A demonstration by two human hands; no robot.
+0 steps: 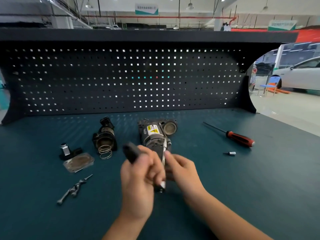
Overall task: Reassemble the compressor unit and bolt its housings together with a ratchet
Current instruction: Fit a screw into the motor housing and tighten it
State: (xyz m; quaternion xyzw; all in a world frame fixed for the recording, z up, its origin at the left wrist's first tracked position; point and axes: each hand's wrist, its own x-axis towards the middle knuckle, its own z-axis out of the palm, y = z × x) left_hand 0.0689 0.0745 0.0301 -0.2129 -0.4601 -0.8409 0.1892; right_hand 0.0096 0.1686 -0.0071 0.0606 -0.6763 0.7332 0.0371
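Across the teal bench mat [251,187] the biggest piece is the compressor motor body [153,134], lying on its side just beyond my hands with its yellow warning label up. It looks to be cast metal round a motor, so I judge it heavy, stiff and apt to roll. I would take it round the barrel, not by the open round port at its far end.

My left hand [138,172] is curled round the black handle of what I take to be the ratchet [130,152]. My right hand [183,170] pinches a bright steel shaft [163,158] between thumb and fingertips. Blur hides how shaft and handle join.

Left of the motor, and apart from it, lies the black spring housing [104,135] with a coil spring [105,151] hanging out of its mouth. The spring will give and may slip free, so the casing is the place to grip.

A red-handled screwdriver [239,137] lies well off to the right. The thin cover plate [78,162] near the housing looks light and bendable, best lifted by its edges. The bolts [74,188] are heaped in front of it, small and likely to roll. A socket bit [231,153] sits near the screwdriver.
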